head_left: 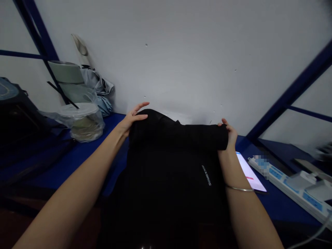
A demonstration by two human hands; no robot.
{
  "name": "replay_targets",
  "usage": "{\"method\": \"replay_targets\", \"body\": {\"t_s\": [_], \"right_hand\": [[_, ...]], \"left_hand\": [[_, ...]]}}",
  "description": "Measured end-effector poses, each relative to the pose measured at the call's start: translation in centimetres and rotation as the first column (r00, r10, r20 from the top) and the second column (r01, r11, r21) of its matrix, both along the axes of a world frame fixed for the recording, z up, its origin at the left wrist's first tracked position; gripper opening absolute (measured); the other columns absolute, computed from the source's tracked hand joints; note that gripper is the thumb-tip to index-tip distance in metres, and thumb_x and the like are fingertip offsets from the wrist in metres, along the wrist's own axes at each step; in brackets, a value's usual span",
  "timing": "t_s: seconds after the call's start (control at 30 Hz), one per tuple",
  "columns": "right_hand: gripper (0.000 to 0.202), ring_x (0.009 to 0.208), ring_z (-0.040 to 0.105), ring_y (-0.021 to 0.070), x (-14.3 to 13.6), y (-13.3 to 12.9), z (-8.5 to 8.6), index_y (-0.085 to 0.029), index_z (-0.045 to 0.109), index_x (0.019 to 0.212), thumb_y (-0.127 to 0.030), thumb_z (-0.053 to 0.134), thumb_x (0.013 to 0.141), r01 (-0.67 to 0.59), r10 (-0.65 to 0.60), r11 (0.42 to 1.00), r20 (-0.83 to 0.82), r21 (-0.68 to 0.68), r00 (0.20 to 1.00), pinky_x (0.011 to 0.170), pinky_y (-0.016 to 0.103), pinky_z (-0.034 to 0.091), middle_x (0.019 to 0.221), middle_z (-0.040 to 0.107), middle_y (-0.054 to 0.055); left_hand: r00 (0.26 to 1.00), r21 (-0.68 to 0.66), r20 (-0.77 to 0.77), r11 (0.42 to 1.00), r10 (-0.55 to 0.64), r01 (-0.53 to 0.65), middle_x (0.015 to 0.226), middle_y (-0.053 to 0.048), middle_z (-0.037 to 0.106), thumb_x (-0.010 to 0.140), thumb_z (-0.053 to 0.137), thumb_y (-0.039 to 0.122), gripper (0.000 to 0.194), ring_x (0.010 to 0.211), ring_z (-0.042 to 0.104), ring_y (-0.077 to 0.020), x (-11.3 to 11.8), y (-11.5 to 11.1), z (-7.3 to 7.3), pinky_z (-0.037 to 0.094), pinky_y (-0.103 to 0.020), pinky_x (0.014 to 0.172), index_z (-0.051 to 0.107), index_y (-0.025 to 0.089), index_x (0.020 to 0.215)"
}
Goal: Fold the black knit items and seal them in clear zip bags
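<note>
A black fabric item (pixel 176 173) with "ROCKBROS" in pale letters spreads across the middle, its top edge folded or rolled over. At its upper left corner is my left hand (pixel 133 118), thumb and index finger apart, with the cloth between the hand and the roll; its other fingers are hidden behind the cloth. My right hand (pixel 229 133) grips the right end of the folded top edge, fingertips showing above it. A thin silver bangle circles my right wrist. The lower part of the cloth fades into shadow.
Left on the blue table (pixel 114 126) stand a bagged plastic bowl (pixel 86 126), a green container (pixel 66 72) and a folded umbrella (pixel 97 81). A dark bag (pixel 15 114) sits far left. On the right lie a lit phone (pixel 250 173) and a power strip (pixel 280 180) with plugs. A white wall rises behind.
</note>
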State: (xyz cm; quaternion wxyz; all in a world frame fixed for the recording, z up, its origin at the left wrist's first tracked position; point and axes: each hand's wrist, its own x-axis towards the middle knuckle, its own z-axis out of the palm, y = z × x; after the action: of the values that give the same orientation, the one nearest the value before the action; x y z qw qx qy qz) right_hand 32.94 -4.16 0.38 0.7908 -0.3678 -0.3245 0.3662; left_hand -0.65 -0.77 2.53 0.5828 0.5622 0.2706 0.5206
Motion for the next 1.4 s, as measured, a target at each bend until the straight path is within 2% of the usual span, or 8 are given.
{"method": "replay_targets", "body": {"t_s": [0.27,0.43,0.6,0.83,0.93,1.1,1.23,1.4], "right_hand": [[0.018,0.065,0.054,0.0061,-0.3,0.2,0.2,-0.022,0.038,0.061,-0.009,0.048,0.053,0.039,-0.04,0.998,0.019,0.045,0.999,0.066,0.02,0.045,0.061,0.05,-0.009],[0.017,0.057,0.051,0.0022,0.4,-1.9,1.4,-0.024,0.051,0.068,-0.011,0.051,0.056,-0.184,0.218,0.943,-0.1,0.276,0.971,0.057,0.014,0.044,0.071,0.056,-0.007],[0.021,0.042,0.039,0.0001,1.2,-3.4,1.8,-0.033,0.058,0.087,-0.031,0.043,0.072,-0.307,0.298,0.924,0.073,0.227,0.952,0.039,0.013,0.037,0.088,0.059,-0.007],[0.027,0.059,0.056,0.0084,-1.6,-3.0,1.7,-0.022,0.061,0.086,-0.04,0.062,0.067,-0.388,0.515,0.849,0.398,-0.359,0.759,0.05,0.02,0.047,0.081,0.062,0.002],[0.028,0.061,0.055,0.0088,-3.1,-3.2,1.7,-0.018,0.064,0.083,-0.041,0.061,0.069,-0.387,0.638,0.767,0.541,-0.512,0.549,0.05,0.02,0.045,0.079,0.063,0.004],[0.034,0.057,0.05,0.0087,-5.2,-3.4,1.5,-0.018,0.065,0.091,-0.041,0.063,0.066,-0.326,0.713,0.689,0.686,-0.647,0.146,0.05,0.022,0.041,0.072,0.061,0.002],[0.018,0.055,0.043,0.0066,-6.2,-3.8,1.8,-0.02,0.065,0.068,-0.037,0.066,0.064,-0.349,0.655,0.709,0.755,-0.612,0.007,0.053,0.022,0.036,0.061,0.051,-0.004],[0.013,0.076,0.055,0.01,-5.8,-5.1,3.1,-0.019,0.064,0.063,-0.032,0.068,0.062,-0.575,0.693,0.61,0.719,-0.545,0.053,0.071,0.024,0.043,0.089,0.06,-0.001]], "left_hand": [[0.998,0.004,-0.038,0.999,0.048,-0.048,0.075,0.004,0.062,0.057,0.067,0.015,0.063,0.066,0.06,-0.0101,0.4,0.0,-0.2,0.049,-0.019,0.065,0.047,0.023,0.116],[0.963,0.052,0.133,0.972,-0.234,0.229,0.07,0.004,0.063,0.062,0.066,0.022,0.058,0.06,0.06,-0.0089,-0.9,-0.5,-0.1,0.047,-0.016,0.059,0.047,0.023,0.117],[0.811,0.108,-0.01,0.806,-0.585,0.583,0.053,0.001,0.062,0.063,0.062,0.055,0.059,0.048,0.059,-0.0135,-2.2,-0.1,-1.0,0.047,-0.02,0.047,0.056,0.015,0.105],[0.393,-0.2,-0.367,0.484,-0.843,0.852,0.046,-0.006,0.062,0.067,0.055,0.061,0.061,0.045,0.06,-0.0198,-0.6,-1.2,-0.3,0.047,-0.025,0.044,0.059,0.01,0.101],[0.383,-0.332,-0.52,0.593,-0.764,0.734,0.053,-0.006,0.065,0.074,0.05,0.055,0.047,0.047,0.06,-0.0172,0.5,-1.7,0.1,0.046,-0.024,0.046,0.058,0.014,0.097],[0.584,-0.097,-0.733,0.903,-0.349,0.418,0.04,0.005,0.046,0.07,0.059,0.047,0.031,0.035,0.04,-0.0068,0.9,-0.4,-0.8,0.03,-0.018,0.037,0.054,0.016,0.07],[0.293,-0.093,-0.922,0.881,-0.252,0.465,0.052,0.004,0.049,0.06,0.067,0.043,0.035,0.046,0.042,-0.0074,0.6,0.1,-1.1,0.029,-0.019,0.044,0.059,0.015,0.079],[0.226,-0.068,-0.952,0.865,-0.204,0.497,0.059,0.005,0.046,0.055,0.069,0.041,0.037,0.051,0.04,-0.0078,0.8,-0.3,-1.0,0.028,-0.019,0.048,0.058,0.016,0.08]]}}
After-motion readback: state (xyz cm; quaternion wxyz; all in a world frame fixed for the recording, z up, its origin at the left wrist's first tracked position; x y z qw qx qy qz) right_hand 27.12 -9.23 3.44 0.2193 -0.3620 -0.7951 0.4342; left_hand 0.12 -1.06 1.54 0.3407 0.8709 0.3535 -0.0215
